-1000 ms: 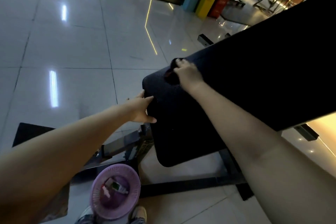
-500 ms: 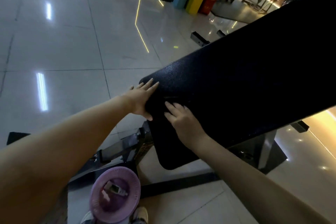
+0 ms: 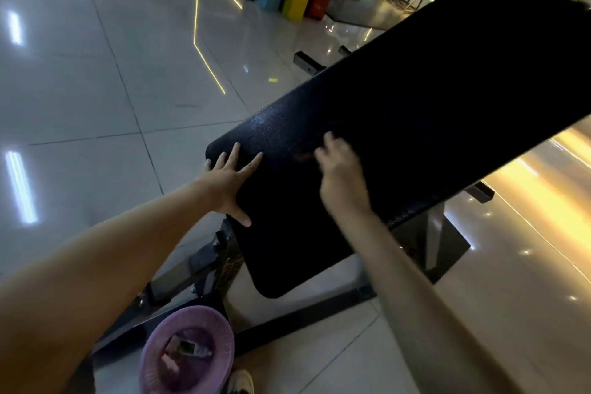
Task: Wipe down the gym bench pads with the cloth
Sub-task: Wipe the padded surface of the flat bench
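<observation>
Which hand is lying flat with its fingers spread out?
The left hand, flat at the corner of the black bench pad. The right hand is blurred, and its fingers look bent.

Finish of bench pad (image 3: pixel 399 125): black, grained covering, mostly matt.
Pebbled texture glints at picture centre. The floor tiles (image 3: pixel 96 73), upper left: smooth, high-gloss. The bench frame (image 3: pixel 198 269), lower left: dark metal. The basket (image 3: pixel 153 339), bottom: purple plastic.

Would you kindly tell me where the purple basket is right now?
The purple basket sits on the floor at the head view's bottom edge, left of centre, beside the bench frame and a shoe.
</observation>
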A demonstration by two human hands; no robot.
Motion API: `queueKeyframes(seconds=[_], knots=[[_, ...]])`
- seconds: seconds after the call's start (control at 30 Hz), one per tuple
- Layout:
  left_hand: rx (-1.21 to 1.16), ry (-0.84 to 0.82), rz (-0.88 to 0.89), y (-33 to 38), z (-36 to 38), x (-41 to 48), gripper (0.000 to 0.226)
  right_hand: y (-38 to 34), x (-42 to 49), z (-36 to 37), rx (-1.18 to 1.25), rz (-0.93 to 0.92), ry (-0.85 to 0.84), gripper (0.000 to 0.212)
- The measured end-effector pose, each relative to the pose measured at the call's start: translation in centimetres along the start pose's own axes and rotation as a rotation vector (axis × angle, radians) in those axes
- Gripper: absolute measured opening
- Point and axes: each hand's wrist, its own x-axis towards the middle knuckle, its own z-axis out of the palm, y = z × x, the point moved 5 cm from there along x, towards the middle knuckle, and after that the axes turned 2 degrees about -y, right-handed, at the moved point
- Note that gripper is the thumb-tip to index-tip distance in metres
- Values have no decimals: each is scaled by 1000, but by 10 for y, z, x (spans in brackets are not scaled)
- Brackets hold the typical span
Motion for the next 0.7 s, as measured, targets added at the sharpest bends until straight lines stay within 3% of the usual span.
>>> queueKeyframes(seconds=[0.13,0.23,0.33,0.43,0.5,0.6,0.7], knots=[[117,7,47,15,-19,4,137,-71,-72,31,87,-253,-267,40],[183,35,141,38,-40,5,129,-44,-63,7,3,-321,-274,43],[201,69,240,65,-65,9,124,31,-27,-41,-135,-171,-199,42],[239,77,314,95,-80,11,128,111,-12,-99,-172,180,-48,54],[249,60,350,115,-84,11,133,124,-20,-112,-125,314,30,56],[299,7,381,134,-78,8,138,79,-39,-92,-45,294,47,54],[375,-33,358,134,-63,2,147,18,-78,-41,37,172,-73,47]])
